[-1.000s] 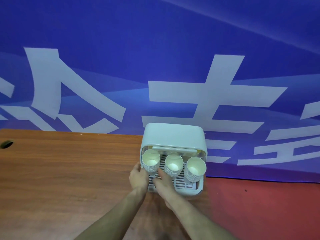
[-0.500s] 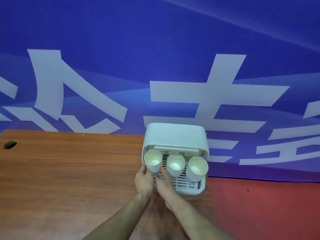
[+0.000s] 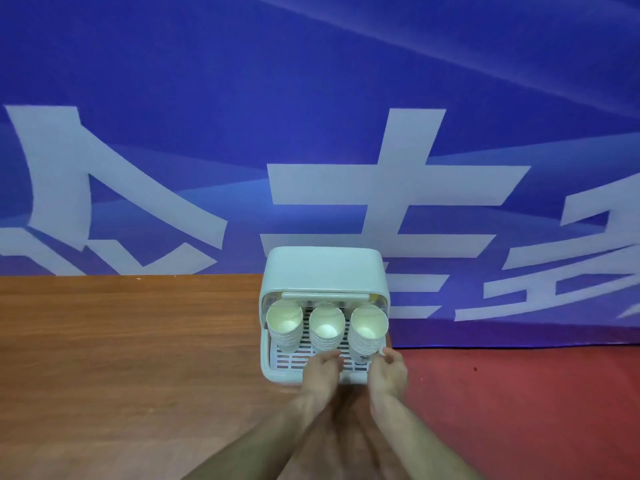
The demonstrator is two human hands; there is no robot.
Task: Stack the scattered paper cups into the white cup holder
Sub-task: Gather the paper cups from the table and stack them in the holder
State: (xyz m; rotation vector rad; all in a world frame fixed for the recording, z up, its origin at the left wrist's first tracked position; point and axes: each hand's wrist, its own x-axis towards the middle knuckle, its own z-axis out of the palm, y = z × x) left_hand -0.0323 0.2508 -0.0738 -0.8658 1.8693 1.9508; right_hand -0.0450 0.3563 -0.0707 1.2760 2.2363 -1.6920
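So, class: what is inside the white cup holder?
Inside the white cup holder: three stacks of paper cups, mouths towards the camera, above a slotted tray. Its hood hides anything deeper.

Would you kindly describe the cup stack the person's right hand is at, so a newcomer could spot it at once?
Find the white cup holder at the far edge of the wooden table. Three stacks of paper cups lean out of its open front; take the right stack. Only this one has the right hand at its base.
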